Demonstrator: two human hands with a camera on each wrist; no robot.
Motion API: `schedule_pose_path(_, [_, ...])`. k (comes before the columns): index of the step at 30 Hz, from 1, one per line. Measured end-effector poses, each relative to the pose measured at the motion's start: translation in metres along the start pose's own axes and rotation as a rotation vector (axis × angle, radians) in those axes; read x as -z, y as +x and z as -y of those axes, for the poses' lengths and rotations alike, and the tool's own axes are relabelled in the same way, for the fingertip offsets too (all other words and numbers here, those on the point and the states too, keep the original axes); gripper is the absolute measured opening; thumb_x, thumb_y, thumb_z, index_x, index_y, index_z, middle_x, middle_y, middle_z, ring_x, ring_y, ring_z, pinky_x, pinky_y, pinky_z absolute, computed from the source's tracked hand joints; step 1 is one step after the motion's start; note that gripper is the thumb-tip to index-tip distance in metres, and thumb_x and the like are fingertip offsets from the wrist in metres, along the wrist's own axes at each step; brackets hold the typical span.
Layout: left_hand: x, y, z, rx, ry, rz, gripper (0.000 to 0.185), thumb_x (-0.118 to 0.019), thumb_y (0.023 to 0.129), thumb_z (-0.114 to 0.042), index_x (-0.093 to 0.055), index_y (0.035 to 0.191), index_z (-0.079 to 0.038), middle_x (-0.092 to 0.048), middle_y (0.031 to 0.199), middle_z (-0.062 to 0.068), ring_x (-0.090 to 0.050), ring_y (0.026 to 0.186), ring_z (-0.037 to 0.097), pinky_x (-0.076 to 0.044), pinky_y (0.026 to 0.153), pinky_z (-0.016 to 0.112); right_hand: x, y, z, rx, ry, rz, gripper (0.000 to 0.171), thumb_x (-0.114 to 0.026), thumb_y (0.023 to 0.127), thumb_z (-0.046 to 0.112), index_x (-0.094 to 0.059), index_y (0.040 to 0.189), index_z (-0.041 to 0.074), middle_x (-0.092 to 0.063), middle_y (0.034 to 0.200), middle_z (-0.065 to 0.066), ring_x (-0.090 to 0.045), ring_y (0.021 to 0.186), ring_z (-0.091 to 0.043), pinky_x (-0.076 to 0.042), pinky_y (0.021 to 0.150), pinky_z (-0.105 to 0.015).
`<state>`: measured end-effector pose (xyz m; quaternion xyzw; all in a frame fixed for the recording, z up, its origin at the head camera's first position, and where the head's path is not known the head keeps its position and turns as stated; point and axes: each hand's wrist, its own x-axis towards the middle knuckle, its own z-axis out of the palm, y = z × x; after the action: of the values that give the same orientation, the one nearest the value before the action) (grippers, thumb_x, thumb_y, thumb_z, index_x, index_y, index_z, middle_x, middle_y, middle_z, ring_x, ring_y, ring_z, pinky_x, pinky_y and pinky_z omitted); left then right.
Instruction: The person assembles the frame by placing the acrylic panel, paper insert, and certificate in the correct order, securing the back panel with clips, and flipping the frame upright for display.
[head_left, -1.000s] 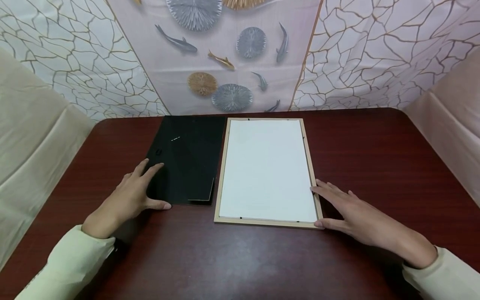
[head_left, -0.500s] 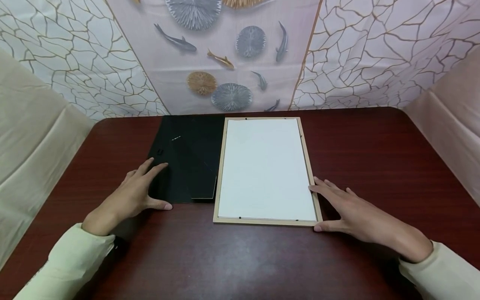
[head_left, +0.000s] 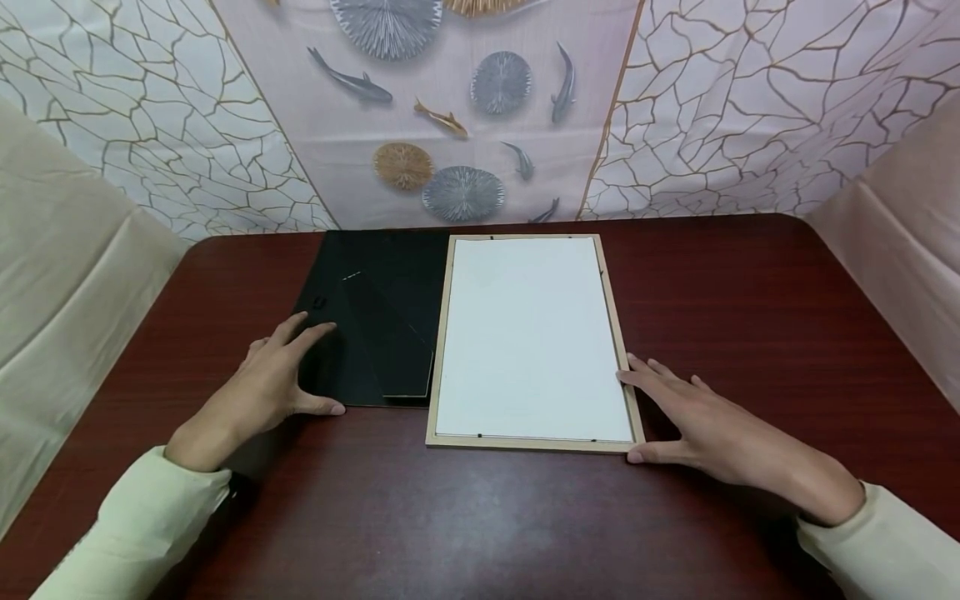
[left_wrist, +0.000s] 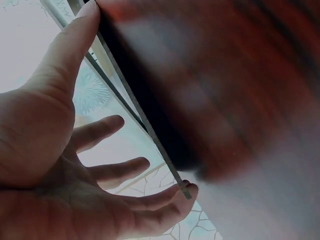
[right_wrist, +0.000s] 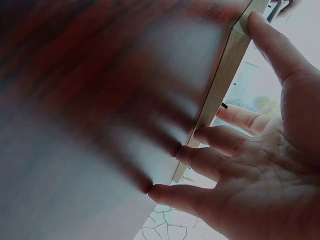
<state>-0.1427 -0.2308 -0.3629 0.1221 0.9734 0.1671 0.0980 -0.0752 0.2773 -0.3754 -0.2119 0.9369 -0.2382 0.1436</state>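
A black frame backing board (head_left: 390, 258) lies flat on the table, its easel leg (head_left: 401, 367) uppermost. Beside it on the right is a light wooden picture frame (head_left: 525, 445), face down, with a white sheet (head_left: 532, 333) inside its border. My left hand (head_left: 258, 392) is spread at the board's near left corner, the thumb by the near edge and fingers over the left side. In the left wrist view, fingertips of that hand (left_wrist: 65, 150) touch the board's edge (left_wrist: 135, 107). My right hand (head_left: 720, 433) rests spread against the frame's near right corner, thumb and fingertips touching the wood.
The dark red-brown table (head_left: 465, 517) extends around both pieces. Behind it hangs a patterned cloth (head_left: 465, 108) with fish and round motifs. Pale fabric (head_left: 67, 275) flanks the left side, and similar fabric (head_left: 892, 225) the right. Small dark tabs (head_left: 480, 436) stick out along the frame's inner edge.
Over the first half second the frame shifted slightly left with my right hand, and the board slightly right with my left; they now lie edge to edge. Since then both hands look almost still.
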Motion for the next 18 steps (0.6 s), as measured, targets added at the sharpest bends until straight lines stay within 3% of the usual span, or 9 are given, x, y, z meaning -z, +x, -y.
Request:
schedule_pose_path(11, [-0.0006,-0.0015,0.0012,0.038,0.038,-0.015,0.111,-0.095,0.073,-0.048,-0.04,0.159,-0.004,-0.019,0.166,0.038,-0.037,0.135,0.068,-0.033,0.106,0.082,-0.0006,0.0001,-0.0003,0.006,-0.011,-0.005,0.089,-0.078,0.088,0.055,-0.04,0.157,0.014,-0.028,0.171,-0.021,-0.027,0.155,-0.051,-0.023,0.115,-0.079])
schedule_pose_path(18, [-0.0013,-0.0034,0.0044,0.018,0.097,-0.03,0.117,-0.094,0.071,-0.054,-0.036,0.162,-0.009,-0.014,0.167,0.038,-0.036,0.12,0.061,-0.04,0.095,0.069,-0.0005,0.0,-0.0014,0.003,-0.009,-0.003,0.09,-0.077,0.088,0.056,-0.04,0.158,0.013,-0.028,0.171,-0.021,-0.026,0.155,-0.051,-0.023,0.115,-0.078])
